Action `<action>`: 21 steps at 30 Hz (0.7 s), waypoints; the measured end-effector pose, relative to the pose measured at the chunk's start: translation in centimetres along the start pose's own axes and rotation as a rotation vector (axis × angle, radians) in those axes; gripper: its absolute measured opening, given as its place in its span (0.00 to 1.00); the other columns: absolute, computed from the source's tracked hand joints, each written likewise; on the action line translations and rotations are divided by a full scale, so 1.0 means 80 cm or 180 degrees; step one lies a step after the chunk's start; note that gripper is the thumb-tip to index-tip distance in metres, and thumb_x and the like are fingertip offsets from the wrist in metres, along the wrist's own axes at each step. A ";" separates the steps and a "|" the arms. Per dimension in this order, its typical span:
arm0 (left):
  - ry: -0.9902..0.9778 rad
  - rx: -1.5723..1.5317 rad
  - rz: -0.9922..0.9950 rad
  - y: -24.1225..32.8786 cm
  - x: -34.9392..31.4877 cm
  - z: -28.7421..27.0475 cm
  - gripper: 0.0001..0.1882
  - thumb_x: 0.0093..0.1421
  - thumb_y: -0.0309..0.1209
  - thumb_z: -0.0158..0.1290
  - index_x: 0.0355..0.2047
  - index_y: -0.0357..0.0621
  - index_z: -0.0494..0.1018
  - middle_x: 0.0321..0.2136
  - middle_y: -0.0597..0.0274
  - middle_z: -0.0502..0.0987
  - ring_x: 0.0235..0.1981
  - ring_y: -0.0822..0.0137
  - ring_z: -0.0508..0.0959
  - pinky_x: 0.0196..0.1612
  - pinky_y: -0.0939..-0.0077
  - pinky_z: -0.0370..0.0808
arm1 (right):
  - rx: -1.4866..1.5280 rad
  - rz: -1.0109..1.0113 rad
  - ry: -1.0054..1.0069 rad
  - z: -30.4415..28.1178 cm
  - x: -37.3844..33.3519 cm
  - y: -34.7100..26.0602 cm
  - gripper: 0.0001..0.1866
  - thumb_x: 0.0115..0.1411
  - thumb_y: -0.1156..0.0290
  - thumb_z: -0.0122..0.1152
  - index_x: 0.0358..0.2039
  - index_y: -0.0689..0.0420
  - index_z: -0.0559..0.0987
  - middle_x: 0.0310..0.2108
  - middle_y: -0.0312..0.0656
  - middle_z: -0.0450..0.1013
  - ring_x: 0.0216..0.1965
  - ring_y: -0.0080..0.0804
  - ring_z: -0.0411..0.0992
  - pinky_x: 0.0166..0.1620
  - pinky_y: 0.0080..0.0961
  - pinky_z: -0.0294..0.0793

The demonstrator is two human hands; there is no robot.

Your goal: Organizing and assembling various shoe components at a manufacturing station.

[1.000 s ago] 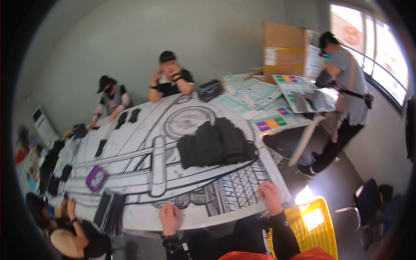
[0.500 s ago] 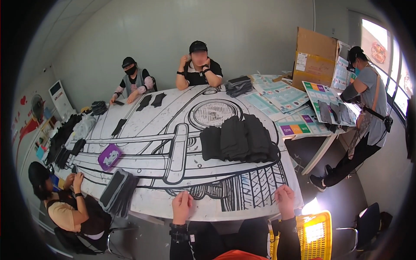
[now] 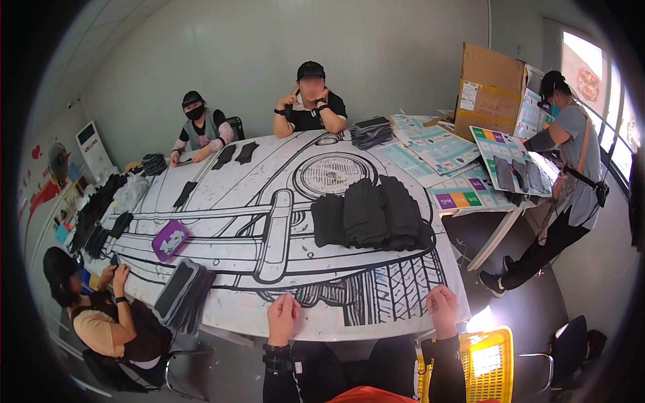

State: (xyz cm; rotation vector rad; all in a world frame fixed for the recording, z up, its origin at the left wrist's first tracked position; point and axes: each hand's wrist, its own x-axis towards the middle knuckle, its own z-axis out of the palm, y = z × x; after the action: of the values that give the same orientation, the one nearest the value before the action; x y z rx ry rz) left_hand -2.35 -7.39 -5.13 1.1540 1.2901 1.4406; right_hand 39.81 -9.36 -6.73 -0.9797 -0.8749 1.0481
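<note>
My left hand (image 3: 283, 317) rests near the table's front edge, its fingers curled together with nothing visible in them. Farther right, my right hand (image 3: 441, 310) is likewise closed and bare, over the printed tyre drawing. Beyond both hands lies a pile of black socks (image 3: 366, 218), which neither hand touches. To the left of my left hand, a stack of grey and black socks (image 3: 185, 295) sits at the table edge.
A purple basket (image 3: 170, 240) with pale slips stands on the car-printed table (image 3: 228, 312). Co-workers sit at the left and far sides; another stands right beside printed cards (image 3: 507, 161). A yellow crate (image 3: 494, 376) is by my right forearm.
The far-left co-worker's hands have drawn back toward the body with a dark piece. The person opposite shifts their hands near the head. My own hands stay almost still.
</note>
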 end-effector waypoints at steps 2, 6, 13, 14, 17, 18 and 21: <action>0.0015 -0.0021 -0.0009 -0.001 -0.001 -0.001 0.21 0.76 0.39 0.48 0.26 0.41 0.75 0.15 0.73 0.68 0.18 0.81 0.65 0.24 0.83 0.61 | -0.0013 0.0025 -0.0002 0.000 0.000 0.001 0.11 0.70 0.73 0.54 0.28 0.58 0.75 0.22 0.35 0.72 0.19 0.19 0.67 0.22 0.17 0.61; 0.0018 0.0006 0.0018 -0.002 -0.001 -0.002 0.21 0.76 0.38 0.48 0.26 0.40 0.75 0.15 0.73 0.68 0.18 0.81 0.65 0.24 0.83 0.60 | 0.0008 0.0039 -0.0024 -0.003 0.001 0.005 0.10 0.70 0.73 0.54 0.28 0.58 0.75 0.22 0.36 0.73 0.19 0.19 0.67 0.22 0.17 0.62; 0.0007 0.0047 0.0031 0.002 -0.001 -0.001 0.21 0.75 0.38 0.48 0.26 0.41 0.75 0.15 0.73 0.68 0.18 0.81 0.65 0.23 0.83 0.60 | 0.0028 0.0040 0.0012 0.007 -0.002 -0.005 0.10 0.69 0.74 0.54 0.28 0.58 0.76 0.22 0.34 0.71 0.20 0.17 0.66 0.24 0.15 0.60; 0.0012 0.0051 0.0028 0.001 -0.001 -0.002 0.21 0.75 0.38 0.48 0.26 0.41 0.75 0.15 0.73 0.68 0.18 0.81 0.65 0.23 0.83 0.60 | 0.0012 0.0058 0.0058 0.010 -0.003 -0.008 0.11 0.69 0.74 0.54 0.27 0.58 0.76 0.21 0.32 0.69 0.20 0.15 0.63 0.25 0.14 0.58; 0.0009 0.0029 -0.0002 -0.001 0.000 -0.003 0.21 0.75 0.38 0.48 0.26 0.41 0.75 0.15 0.73 0.68 0.18 0.81 0.64 0.23 0.83 0.60 | -0.0004 0.0048 0.0056 0.012 -0.004 -0.011 0.11 0.69 0.74 0.53 0.27 0.58 0.76 0.21 0.32 0.70 0.21 0.15 0.63 0.25 0.14 0.58; 0.0010 0.0013 -0.0025 -0.001 0.000 -0.002 0.21 0.75 0.38 0.48 0.26 0.41 0.75 0.15 0.73 0.68 0.18 0.82 0.64 0.23 0.83 0.60 | -0.0004 0.0050 0.0059 0.012 -0.004 -0.012 0.11 0.69 0.74 0.53 0.27 0.58 0.76 0.21 0.32 0.70 0.21 0.15 0.63 0.25 0.14 0.58; 0.0004 0.0017 -0.0038 0.001 0.000 -0.001 0.21 0.75 0.38 0.48 0.26 0.41 0.75 0.15 0.73 0.68 0.18 0.82 0.64 0.23 0.83 0.60 | -0.0027 0.0035 0.0044 0.011 -0.004 -0.012 0.11 0.69 0.74 0.53 0.27 0.58 0.76 0.21 0.31 0.70 0.21 0.15 0.64 0.25 0.14 0.58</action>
State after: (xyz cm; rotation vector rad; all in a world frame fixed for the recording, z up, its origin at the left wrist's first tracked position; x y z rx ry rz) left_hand -2.43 -7.42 -5.03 1.1472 1.3004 1.4301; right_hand 39.18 -9.66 -5.58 -0.9988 -0.8641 1.0466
